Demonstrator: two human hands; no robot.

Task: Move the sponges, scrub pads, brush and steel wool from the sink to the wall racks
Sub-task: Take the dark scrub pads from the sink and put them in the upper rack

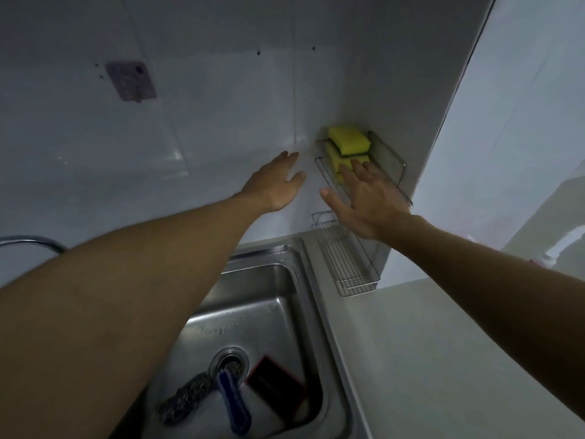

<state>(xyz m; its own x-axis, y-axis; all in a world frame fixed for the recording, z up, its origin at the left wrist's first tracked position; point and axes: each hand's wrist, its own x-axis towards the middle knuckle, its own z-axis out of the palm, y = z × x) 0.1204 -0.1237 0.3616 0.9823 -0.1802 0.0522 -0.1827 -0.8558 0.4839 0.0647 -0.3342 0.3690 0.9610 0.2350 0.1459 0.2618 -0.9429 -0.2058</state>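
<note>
Two yellow sponges lie stacked in the upper wire rack in the wall corner. My right hand is spread open right in front of that rack, fingertips at the lower sponge. My left hand is open too, held near the wall just left of the rack. The lower wire rack has nothing visible in it. Down in the steel sink lie a steel wool pad, a blue brush and a dark red scrub pad.
A pale counter runs right of the sink. A faucet spout shows at the left edge. A purple hook plate is stuck on the white tiled wall. A white object stands at the far right.
</note>
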